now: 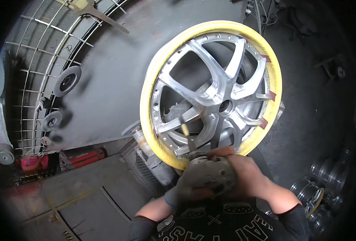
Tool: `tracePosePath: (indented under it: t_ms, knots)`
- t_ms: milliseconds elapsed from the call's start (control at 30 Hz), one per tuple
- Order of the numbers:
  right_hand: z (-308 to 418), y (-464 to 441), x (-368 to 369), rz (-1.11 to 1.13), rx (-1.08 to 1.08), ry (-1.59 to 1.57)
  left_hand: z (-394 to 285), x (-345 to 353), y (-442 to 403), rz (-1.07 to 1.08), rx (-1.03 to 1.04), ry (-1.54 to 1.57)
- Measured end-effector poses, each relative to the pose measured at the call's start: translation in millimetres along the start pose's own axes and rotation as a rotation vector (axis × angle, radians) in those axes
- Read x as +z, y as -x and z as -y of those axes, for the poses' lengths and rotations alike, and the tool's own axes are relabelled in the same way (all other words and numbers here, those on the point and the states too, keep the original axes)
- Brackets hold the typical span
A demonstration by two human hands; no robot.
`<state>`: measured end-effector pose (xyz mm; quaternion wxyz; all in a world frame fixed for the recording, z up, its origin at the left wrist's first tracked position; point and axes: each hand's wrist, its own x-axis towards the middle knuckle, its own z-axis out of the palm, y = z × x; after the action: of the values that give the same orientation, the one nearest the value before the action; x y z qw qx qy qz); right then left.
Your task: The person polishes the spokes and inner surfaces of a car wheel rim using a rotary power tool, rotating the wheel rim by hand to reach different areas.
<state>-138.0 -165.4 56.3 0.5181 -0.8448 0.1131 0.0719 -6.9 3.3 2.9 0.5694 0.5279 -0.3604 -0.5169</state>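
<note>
A silver multi-spoke car wheel rim (210,96) stands tilted before me, its outer lip wrapped in yellow tape (147,104). Small dark red patches sit on the tape along the right side. Both hands are closed around a handheld rotary grinder (196,156), whose thin shaft with a yellow section points at the lower left spokes. The tip is blurred, so contact with the metal cannot be told. My left hand (196,180), apparently in a worn grey glove, wraps the tool's body. Bare and close against it, my right hand (248,172) grips from the right. The grinder's body is mostly hidden.
A white wire grid (45,72) at upper left carries several abrasive discs, including a flap disc (67,81). Below it lie red items (83,157). Several shiny rims (306,188) stand on the floor at lower right. A grey panel (109,80) backs the wheel.
</note>
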Motion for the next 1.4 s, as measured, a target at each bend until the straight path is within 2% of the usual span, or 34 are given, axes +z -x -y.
tracePosePath:
  t_ms: [67,133,333,433,533,567,633,667,700,733,767,833,867,900,933,1000,1067,1100,1167,1267,1400]
  knots:
    - [-12.6,5.6,-11.2,-0.17,-0.23,0.004,6.2,2.1,-7.8,0.094,0.038,-0.193]
    - [-27.6,12.1,-12.0,-0.175,-0.189,0.016,16.3,5.9,-13.4,0.143,0.053,-0.289]
    - [-59.0,19.9,7.2,-0.192,-0.153,0.035,20.0,19.6,-16.9,0.162,0.009,0.062]
    - [-54.5,14.2,12.2,-0.15,-0.143,-0.029,18.8,18.3,-17.0,0.112,0.053,0.053]
    - [-36.3,-2.5,20.3,-0.101,-0.151,-0.162,22.5,9.6,1.6,0.025,0.174,-0.213]
    - [-30.3,-7.4,23.8,-0.097,-0.162,-0.258,41.6,7.6,27.8,0.07,-0.004,-0.157]
    - [-26.3,-14.9,37.4,-0.026,-0.15,-0.21,23.4,2.4,31.6,0.11,-0.183,-0.098]
    - [-27.6,-17.1,45.1,0.042,-0.139,-0.162,7.7,-1.1,25.8,0.03,-0.062,-0.074]
    - [-31.4,-15.7,55.0,0.046,-0.142,-0.164,-0.8,-4.6,27.0,-0.013,-0.002,-0.063]
    - [-36.2,-12.6,67.2,0.001,-0.167,-0.037,-9.4,-8.2,28.2,-0.056,0.058,-0.054]
    - [-39.0,-12.2,75.2,-0.045,-0.194,0.09,-10.6,-11.5,38.8,-0.069,0.008,-0.03]
    - [-36.3,-19.9,83.2,-0.07,-0.263,0.071,5.7,-18.6,65.0,-0.084,-0.042,-0.008]
    - [-33.7,-22.8,85.6,-0.099,-0.327,0.057,37.2,-26.9,81.9,-0.052,-0.133,-0.03]
    - [-30.5,-24.0,85.9,-0.101,-0.328,0.058,37.3,-27.4,82.2,-0.034,-0.176,-0.041]
    - [-26.5,-24.2,84.5,-0.106,-0.31,0.065,23.6,-26.3,73.4,-0.015,-0.22,-0.054]
    - [-16.1,-24.3,69.0,-0.116,-0.292,0.079,-3.7,-20.1,53.0,-0.084,-0.056,-0.003]
    - [2.1,-25.0,39.0,0.084,-0.087,-0.094,-20.1,-13.7,29.2,-0.101,0.022,0.045]
    - [2.3,-20.0,32.3,0.084,-0.086,-0.09,-23.4,-9.0,21.4,-0.081,0.029,0.075]
    - [-5.4,-5.5,14.1,-0.17,-0.262,-0.056,-26.6,2.9,5.8,-0.023,0.011,0.153]
    - [-4.5,6.9,-12.2,-0.188,-0.19,0.066,-24.4,16.2,-15.0,0.021,-0.018,0.309]
    - [1.2,5.2,-32.1,-0.163,-0.074,0.056,-20.6,23.5,-32.4,0.021,-0.072,0.484]
